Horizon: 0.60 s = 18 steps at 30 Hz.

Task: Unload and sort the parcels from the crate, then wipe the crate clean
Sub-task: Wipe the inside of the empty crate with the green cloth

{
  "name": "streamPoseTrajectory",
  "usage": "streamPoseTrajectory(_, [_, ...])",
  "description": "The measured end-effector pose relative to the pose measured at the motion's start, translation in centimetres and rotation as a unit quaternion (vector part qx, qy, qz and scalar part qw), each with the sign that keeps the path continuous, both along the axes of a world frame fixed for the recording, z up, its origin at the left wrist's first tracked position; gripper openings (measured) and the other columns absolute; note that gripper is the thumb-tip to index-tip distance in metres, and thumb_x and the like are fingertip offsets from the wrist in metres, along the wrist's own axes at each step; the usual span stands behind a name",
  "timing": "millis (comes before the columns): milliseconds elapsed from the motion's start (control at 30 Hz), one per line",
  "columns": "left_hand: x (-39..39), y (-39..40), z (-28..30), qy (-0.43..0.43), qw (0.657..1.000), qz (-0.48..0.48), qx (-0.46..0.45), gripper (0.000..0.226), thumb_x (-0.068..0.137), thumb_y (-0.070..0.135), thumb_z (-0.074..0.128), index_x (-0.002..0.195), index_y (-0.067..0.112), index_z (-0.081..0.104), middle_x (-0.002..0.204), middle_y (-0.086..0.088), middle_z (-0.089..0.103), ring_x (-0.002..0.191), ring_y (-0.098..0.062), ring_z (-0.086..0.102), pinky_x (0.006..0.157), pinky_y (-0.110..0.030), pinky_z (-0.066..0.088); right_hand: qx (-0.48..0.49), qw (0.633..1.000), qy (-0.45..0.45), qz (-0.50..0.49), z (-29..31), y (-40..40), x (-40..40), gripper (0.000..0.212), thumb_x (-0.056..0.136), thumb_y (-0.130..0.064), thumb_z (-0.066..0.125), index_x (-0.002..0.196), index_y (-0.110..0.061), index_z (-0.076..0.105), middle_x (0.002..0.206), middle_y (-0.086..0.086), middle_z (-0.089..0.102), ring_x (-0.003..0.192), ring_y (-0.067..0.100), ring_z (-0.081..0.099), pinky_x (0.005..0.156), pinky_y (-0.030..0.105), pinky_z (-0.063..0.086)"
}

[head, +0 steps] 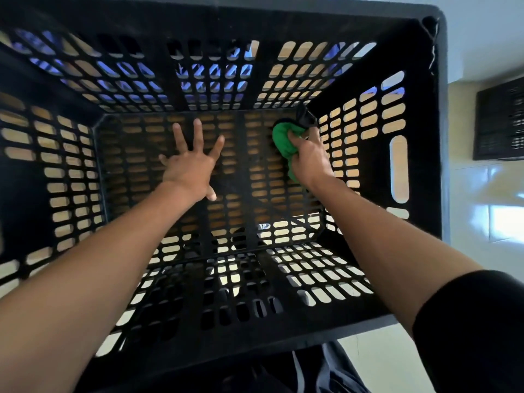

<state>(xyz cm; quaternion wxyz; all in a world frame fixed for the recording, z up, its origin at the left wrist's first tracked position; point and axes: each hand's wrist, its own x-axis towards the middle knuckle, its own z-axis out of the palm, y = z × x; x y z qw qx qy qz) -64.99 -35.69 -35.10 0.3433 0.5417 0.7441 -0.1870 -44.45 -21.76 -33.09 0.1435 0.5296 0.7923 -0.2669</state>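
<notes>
The left hand [189, 168] lies flat on the slotted floor of the black plastic crate [436, 114], fingers spread wide and straight, holding nothing. To its right, well apart, the right hand [310, 158] grips a bunched green cloth [283, 143], pressing it to the crate floor near the far right corner. Outside the crate's right wall, a second dark crate [499, 120] sits on pale floor tiles [482, 199].

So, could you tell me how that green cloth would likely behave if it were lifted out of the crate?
The green cloth is bunched and folded in the right hand, so it is probably soft and floppy and would drape when lifted. It looks light for its size. Being fabric, it seems unlikely to roll or slip on the crate floor.
</notes>
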Motion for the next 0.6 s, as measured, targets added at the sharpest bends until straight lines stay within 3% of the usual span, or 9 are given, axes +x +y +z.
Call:
streamPoseTrajectory(300, [-0.2,-0.2,0.1,-0.009,1.000,0.002,0.010,0.132,0.075,0.043,0.088,0.161,0.036,-0.012,0.160,-0.015,-0.041,0.145,-0.057,-0.027,0.107,-0.077,0.030,-0.040,0.997,-0.053,0.025,0.9,-1.9,1.0,0.053,0.099,-0.001,0.047,0.149,-0.017,0.051,0.141,0.011,0.035,0.123,0.034,0.049,0.100,0.039,0.047])
streamPoseTrajectory(600, [-0.2,-0.3,0.0,-0.019,1.000,0.001,0.010,0.132,0.075,0.042,0.088,0.161,0.036,-0.012,0.159,-0.016,-0.041,0.145,-0.058,-0.027,0.107,-0.079,0.028,-0.082,0.991,-0.075,0.074,1.2,-3.1,2.0,0.057,0.097,0.000,0.047,0.151,-0.018,0.048,0.134,0.012,0.037,0.121,0.036,0.050,0.103,0.042,0.049])
